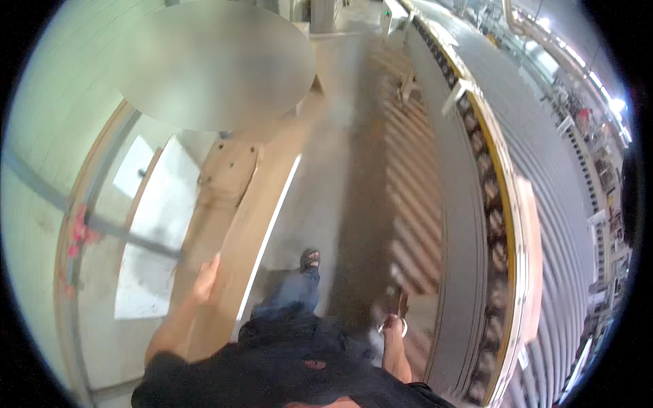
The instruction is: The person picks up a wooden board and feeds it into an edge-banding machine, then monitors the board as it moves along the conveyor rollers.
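My left hand [206,279] is at the left edge of a long tan board [255,204], fingers closed along that edge. The board slants away from me and has a white strip down its right side. Low on the right, near the conveyor's side, my right hand [392,326] is closed around something small. A white ring-like shape and a thin brown piece show at its fingers; blur keeps me from telling what they are.
A roller conveyor [500,224] with a yellow edge runs along the right. On the left are a white panel [158,231] and a brown piece with holes [231,165] by a pale wall. My shoe [310,258] is on the grey floor. A blurred patch covers the upper left.
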{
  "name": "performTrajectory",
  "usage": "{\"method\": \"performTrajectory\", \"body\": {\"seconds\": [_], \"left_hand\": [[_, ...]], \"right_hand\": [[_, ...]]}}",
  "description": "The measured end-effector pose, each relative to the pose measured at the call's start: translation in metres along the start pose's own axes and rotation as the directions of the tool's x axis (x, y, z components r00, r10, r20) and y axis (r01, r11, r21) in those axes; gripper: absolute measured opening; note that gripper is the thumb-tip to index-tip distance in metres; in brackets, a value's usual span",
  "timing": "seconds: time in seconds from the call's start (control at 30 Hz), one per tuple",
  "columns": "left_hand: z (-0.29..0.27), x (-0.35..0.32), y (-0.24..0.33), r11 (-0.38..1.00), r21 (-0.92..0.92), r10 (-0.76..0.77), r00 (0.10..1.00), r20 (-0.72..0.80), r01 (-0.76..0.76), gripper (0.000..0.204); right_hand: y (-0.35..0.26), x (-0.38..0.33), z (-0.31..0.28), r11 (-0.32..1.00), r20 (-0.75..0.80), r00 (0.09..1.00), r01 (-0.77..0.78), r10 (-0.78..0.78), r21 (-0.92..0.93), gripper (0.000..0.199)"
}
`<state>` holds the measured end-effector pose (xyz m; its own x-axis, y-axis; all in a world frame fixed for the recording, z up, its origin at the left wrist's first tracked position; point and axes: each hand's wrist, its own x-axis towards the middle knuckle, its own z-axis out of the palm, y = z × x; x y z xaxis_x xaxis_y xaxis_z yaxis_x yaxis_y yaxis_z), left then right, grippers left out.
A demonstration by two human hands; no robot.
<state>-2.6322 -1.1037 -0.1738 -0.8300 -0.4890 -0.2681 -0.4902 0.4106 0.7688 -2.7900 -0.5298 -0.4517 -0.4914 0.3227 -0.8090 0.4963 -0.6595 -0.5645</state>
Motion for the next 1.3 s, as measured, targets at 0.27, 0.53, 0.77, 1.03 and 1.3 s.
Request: {"method": "performTrajectory", "body": {"seconds": [0.27, 0.53, 0.77, 1.03, 1.3], "left_hand": [[0.058, 0.238, 0.039, 0.745, -0.330, -0.597, 0.800, 0.058, 0.580, 0.064], [0.041, 0.556, 0.275, 0.841, -0.460, -0.214, 0.955, 0.204, 0.286, 0.060], [0.043, 0.808, 0.374, 0.876, -0.416, -0.219, 0.970, 0.107, 0.244, 0.055], [0.045, 1.046, 0.436, 0.888, -0.295, -0.327, 0.936, 0.130, 0.352, 0.054], [0.045, 1.372, 0.517, 0.943, -0.234, -0.223, 0.972, 0.075, 0.235, 0.041]], "right_hand": [[-0.090, 0.091, 0.194, 0.602, 0.268, 0.939, 0.089, 0.214, -0.794, 0.024], [-0.157, 0.141, 0.459, 0.656, 0.378, 0.925, 0.265, 0.033, -0.706, 0.026], [-0.283, 0.158, 0.840, 0.710, 0.665, 0.734, 0.393, 0.142, -0.585, 0.034], [-0.305, 0.127, 1.227, 0.666, 0.838, 0.131, 0.547, 0.529, -0.507, 0.072], [-0.313, 0.170, 1.498, 0.732, 0.787, 0.432, 0.335, 0.441, -0.593, 0.034]]}}
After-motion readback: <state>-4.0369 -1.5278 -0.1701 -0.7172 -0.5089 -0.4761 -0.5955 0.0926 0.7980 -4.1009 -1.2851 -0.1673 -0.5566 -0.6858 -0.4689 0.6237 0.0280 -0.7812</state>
